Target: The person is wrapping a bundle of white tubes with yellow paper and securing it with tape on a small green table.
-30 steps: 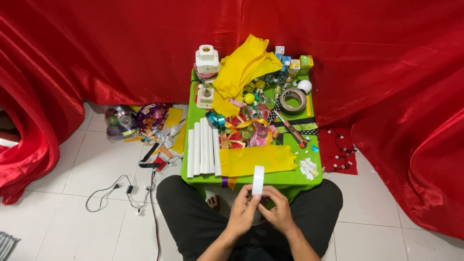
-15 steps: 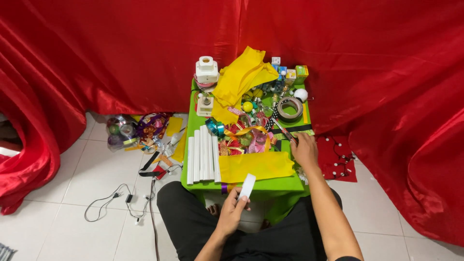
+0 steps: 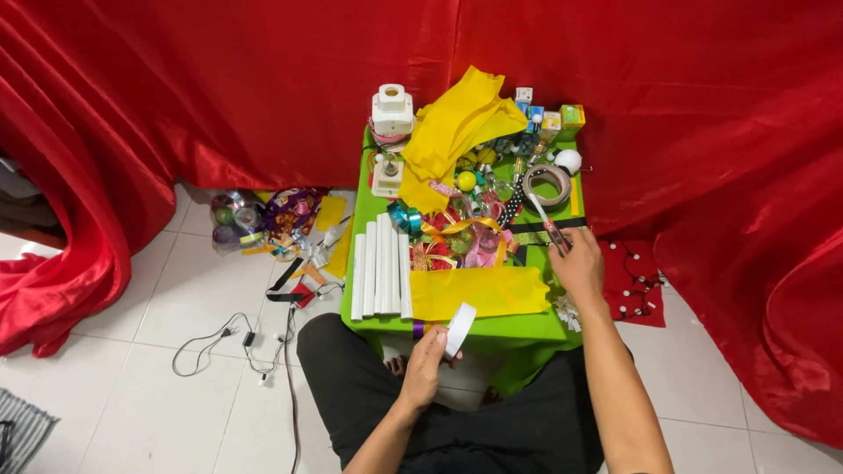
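Left hand [image 3: 424,362] is closed on a white paper strip [image 3: 459,328], held tilted just off the near edge of the green table [image 3: 527,326], below a flat yellow sheet [image 3: 479,291]. Right hand [image 3: 578,263] rests at the table's right side with its fingers clamped on a thin pen-like tool [image 3: 546,221] (red-and-white, tip pointing far-left toward a roll of tape [image 3: 546,183]). White tubes [image 3: 380,266] lie side by side at the table's left; red cloth [image 3: 219,79] hangs behind.
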